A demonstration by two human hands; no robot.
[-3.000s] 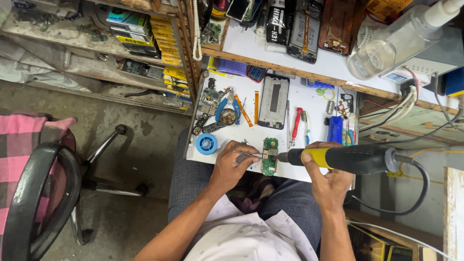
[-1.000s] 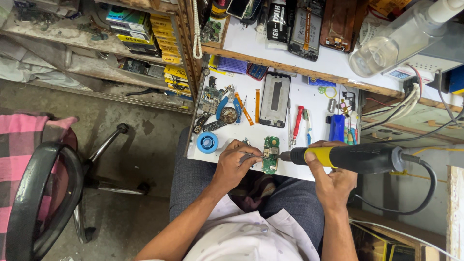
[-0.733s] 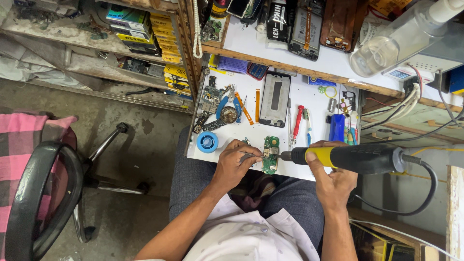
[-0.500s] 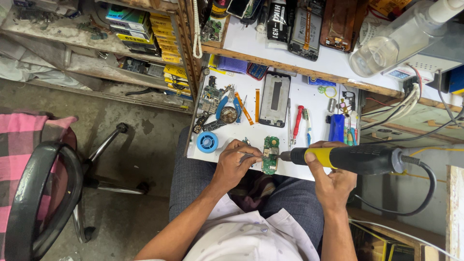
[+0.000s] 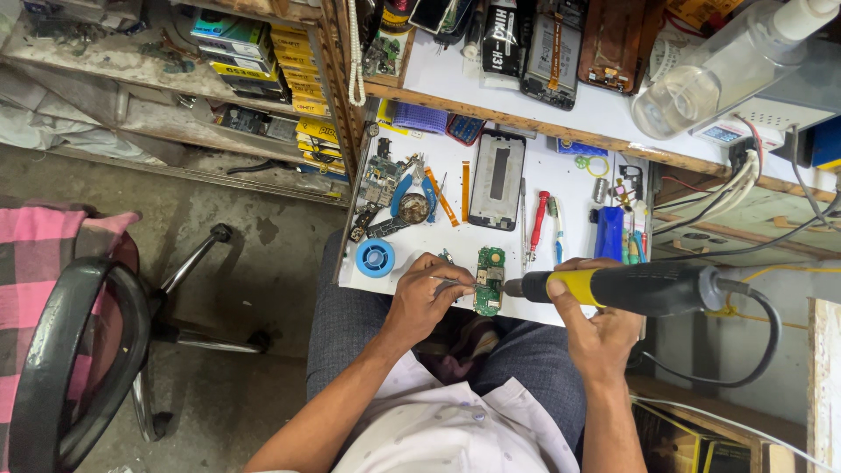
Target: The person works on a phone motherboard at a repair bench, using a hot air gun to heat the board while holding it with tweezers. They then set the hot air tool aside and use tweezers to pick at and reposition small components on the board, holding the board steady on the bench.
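desk [image 5: 569, 114] white, cluttered | hot-air tool [image 5: 631, 289] lies left-right, nozzle left, gripped by right hand [image 5: 596, 328] | circuit board [image 5: 489, 278] at near edge, long axis near-far, just left of nozzle | left hand [image 5: 425, 298] nearer, grip narrow on tweezers [image 5: 457, 282] touching board

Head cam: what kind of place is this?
Most likely a small phone or electronics repair bench. The right hand holds a corded yellow and black heat tool at a green circuit board that the left hand steadies with tweezers; an opened phone and a red screwdriver lie on the white worktop.
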